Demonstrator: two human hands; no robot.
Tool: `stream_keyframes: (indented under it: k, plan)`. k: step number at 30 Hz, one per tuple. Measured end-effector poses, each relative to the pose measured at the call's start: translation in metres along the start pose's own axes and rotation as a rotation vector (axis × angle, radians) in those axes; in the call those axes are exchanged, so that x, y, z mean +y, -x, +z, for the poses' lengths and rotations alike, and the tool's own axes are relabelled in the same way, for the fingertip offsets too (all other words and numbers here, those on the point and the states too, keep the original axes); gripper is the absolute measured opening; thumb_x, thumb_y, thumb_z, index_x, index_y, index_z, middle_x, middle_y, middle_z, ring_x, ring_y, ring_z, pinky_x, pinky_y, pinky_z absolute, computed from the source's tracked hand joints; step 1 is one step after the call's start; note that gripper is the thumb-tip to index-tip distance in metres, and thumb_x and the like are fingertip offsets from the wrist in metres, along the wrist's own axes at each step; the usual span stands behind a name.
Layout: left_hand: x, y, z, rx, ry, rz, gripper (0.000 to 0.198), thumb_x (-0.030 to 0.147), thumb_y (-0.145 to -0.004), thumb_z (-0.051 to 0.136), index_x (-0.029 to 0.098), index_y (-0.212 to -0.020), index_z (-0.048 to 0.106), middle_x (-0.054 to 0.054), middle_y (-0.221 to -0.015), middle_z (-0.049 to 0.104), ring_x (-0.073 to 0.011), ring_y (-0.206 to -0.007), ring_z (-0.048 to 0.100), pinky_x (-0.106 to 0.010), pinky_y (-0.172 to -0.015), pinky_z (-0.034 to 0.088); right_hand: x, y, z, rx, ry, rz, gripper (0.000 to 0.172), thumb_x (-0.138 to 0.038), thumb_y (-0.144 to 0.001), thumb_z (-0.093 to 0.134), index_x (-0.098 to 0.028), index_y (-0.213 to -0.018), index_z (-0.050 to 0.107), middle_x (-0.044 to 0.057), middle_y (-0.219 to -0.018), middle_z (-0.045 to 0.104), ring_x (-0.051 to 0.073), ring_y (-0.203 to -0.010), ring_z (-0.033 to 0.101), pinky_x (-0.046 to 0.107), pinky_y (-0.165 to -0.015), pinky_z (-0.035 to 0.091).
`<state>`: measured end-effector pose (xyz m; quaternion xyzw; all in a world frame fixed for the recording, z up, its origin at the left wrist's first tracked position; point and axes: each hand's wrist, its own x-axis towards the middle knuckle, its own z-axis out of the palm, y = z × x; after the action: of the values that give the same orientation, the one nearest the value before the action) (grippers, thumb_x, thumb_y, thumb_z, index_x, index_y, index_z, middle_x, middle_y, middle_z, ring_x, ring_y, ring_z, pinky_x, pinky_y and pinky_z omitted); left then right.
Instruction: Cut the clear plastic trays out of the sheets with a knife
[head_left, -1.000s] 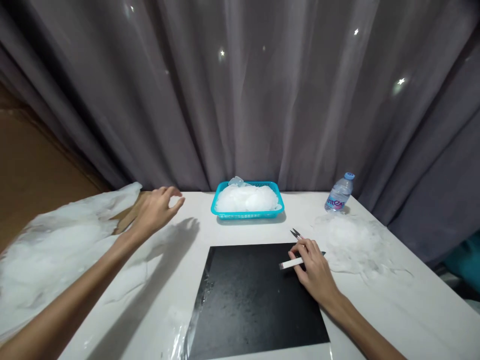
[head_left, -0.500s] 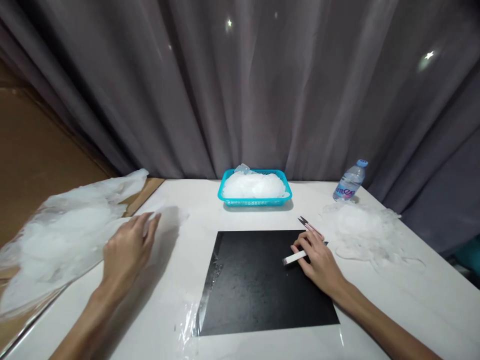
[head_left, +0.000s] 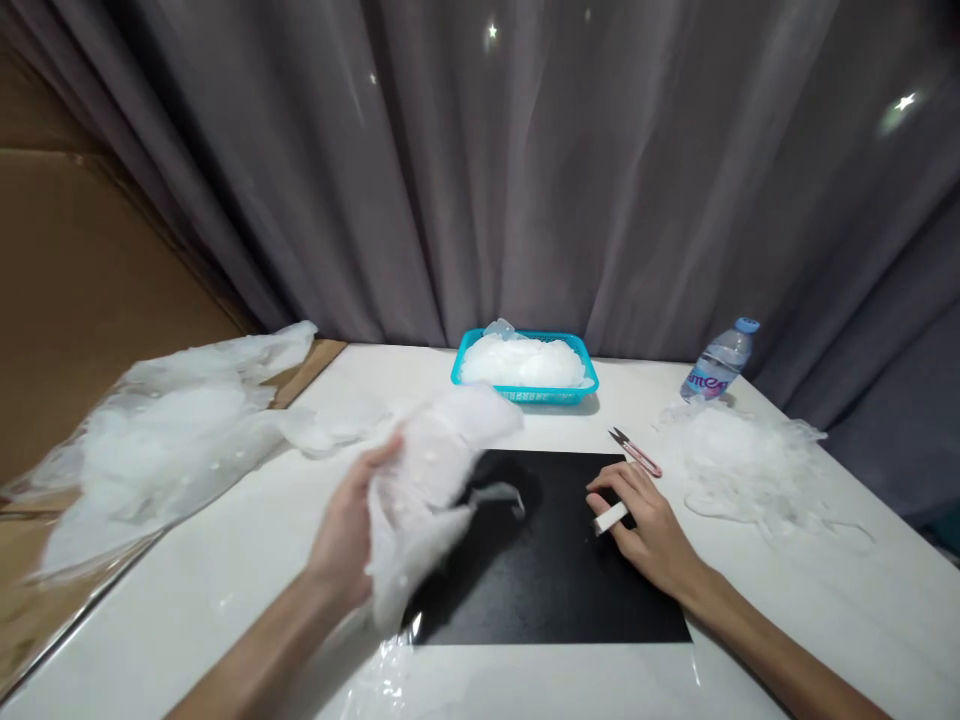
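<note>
My left hand (head_left: 346,535) grips a crumpled sheet of clear white plastic (head_left: 435,470) and holds it above the left edge of a black square mat (head_left: 555,580). My right hand (head_left: 651,528) rests on the mat's right side with its fingers closed on a small white stick (head_left: 611,518). Small snips with pink handles (head_left: 636,452) lie just beyond the right hand.
A turquoise basket (head_left: 525,392) heaped with white plastic pieces stands at the back of the white table. A pile of clear scraps (head_left: 739,455) and a water bottle (head_left: 718,368) are at the right. A big bag of plastic (head_left: 157,440) lies at the left. Grey curtains hang behind.
My left hand went from the table's back left to the bag, took a plastic sheet and carried it right over the mat. The right hand stayed on the mat.
</note>
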<state>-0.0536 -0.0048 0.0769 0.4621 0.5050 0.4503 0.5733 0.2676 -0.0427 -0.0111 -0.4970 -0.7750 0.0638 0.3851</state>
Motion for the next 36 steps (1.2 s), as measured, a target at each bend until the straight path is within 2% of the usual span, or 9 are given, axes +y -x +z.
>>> stream_keyframes:
  k: [2,6,13,17,22,25,28,32,36]
  plan:
    - [-0.026,0.009,0.024,-0.155,0.229,-0.269,0.054,0.056,-0.091,0.056,0.026,-0.134,0.067,-0.009,-0.105,0.083,-0.0328,-0.093,0.081,-0.041,-0.077,0.065,-0.007,0.001,-0.003,-0.050,-0.095,0.003,0.023,-0.033,-0.109,0.047,-0.024,-0.124,0.062,0.009,-0.112,0.072,0.027,-0.100,0.067,0.044,-0.089,0.057]
    - [-0.060,0.011,0.052,-0.460,0.428,-0.408,0.057,0.039,-0.088,0.058,0.022,-0.142,0.063,-0.009,-0.131,0.077,-0.0325,-0.127,0.069,-0.043,-0.110,0.053,-0.016,0.004,-0.004,-0.172,-0.173,0.022,0.043,-0.035,-0.110,0.047,-0.026,-0.152,0.045,0.007,-0.117,0.074,0.024,-0.090,0.065,0.044,-0.092,0.057]
    - [-0.058,-0.004,0.041,-0.475,0.356,-0.337,0.055,0.029,-0.081,0.058,0.024,-0.134,0.069,-0.005,-0.143,0.069,-0.0317,-0.129,0.063,-0.037,-0.103,0.049,-0.019,0.005,0.002,-0.242,-0.020,-0.046,0.052,-0.035,-0.104,0.063,-0.022,-0.151,0.047,0.010,-0.110,0.070,0.029,-0.098,0.064,0.045,-0.087,0.058]
    - [-0.061,-0.008,0.035,-0.517,0.286,-0.299,0.057,0.023,-0.075,0.060,0.025,-0.131,0.069,-0.004,-0.137,0.070,-0.0284,-0.118,0.064,-0.032,-0.092,0.049,-0.017,0.006,0.005,-0.229,0.010,-0.073,0.036,-0.030,-0.106,0.058,-0.021,-0.141,0.056,0.010,-0.107,0.069,0.028,-0.097,0.064,0.043,-0.083,0.058]
    - [-0.062,-0.009,0.035,-0.716,0.218,-0.260,0.046,0.043,-0.100,0.053,0.023,-0.140,0.066,-0.009,-0.143,0.066,-0.0315,-0.127,0.061,-0.037,-0.104,0.044,-0.024,0.010,0.012,-0.169,-0.037,-0.051,0.025,-0.024,-0.108,0.052,-0.021,-0.132,0.060,0.006,-0.093,0.069,0.025,-0.088,0.065,0.039,-0.080,0.056]
    - [-0.062,-0.009,0.035,-0.812,0.193,-0.207,0.049,0.040,-0.104,0.051,0.023,-0.149,0.061,-0.009,-0.154,0.059,-0.0331,-0.140,0.054,-0.039,-0.113,0.039,-0.030,0.011,0.015,-0.124,-0.049,0.012,0.030,-0.027,-0.109,0.052,-0.020,-0.138,0.056,0.005,-0.093,0.071,0.024,-0.087,0.067,0.038,-0.081,0.057]
    - [-0.060,-0.010,0.034,-0.809,0.233,-0.215,0.053,0.033,-0.102,0.051,0.026,-0.155,0.054,-0.008,-0.158,0.056,-0.0328,-0.141,0.054,-0.040,-0.112,0.040,-0.030,0.010,0.015,-0.111,0.079,0.069,0.039,-0.033,-0.109,0.052,-0.017,-0.145,0.052,0.007,-0.095,0.070,0.027,-0.088,0.066,0.042,-0.082,0.057]
    - [-0.059,-0.008,0.032,-0.707,0.173,-0.258,0.055,0.024,-0.092,0.052,0.024,-0.146,0.058,-0.008,-0.140,0.069,-0.0293,-0.115,0.068,-0.036,-0.094,0.049,-0.023,0.007,0.012,-0.123,0.241,0.111,0.042,-0.042,-0.105,0.059,-0.016,-0.137,0.061,0.016,-0.112,0.065,0.034,-0.102,0.061,0.048,-0.080,0.057]
    - [-0.064,-0.004,0.029,-0.571,0.013,-0.159,0.052,0.020,-0.088,0.052,0.026,-0.140,0.057,-0.006,-0.130,0.070,-0.0271,-0.107,0.068,-0.036,-0.089,0.051,-0.024,0.006,0.013,-0.157,0.095,0.105,0.018,-0.035,-0.104,0.061,-0.022,-0.114,0.065,0.011,-0.110,0.066,0.029,-0.100,0.060,0.045,-0.085,0.055]
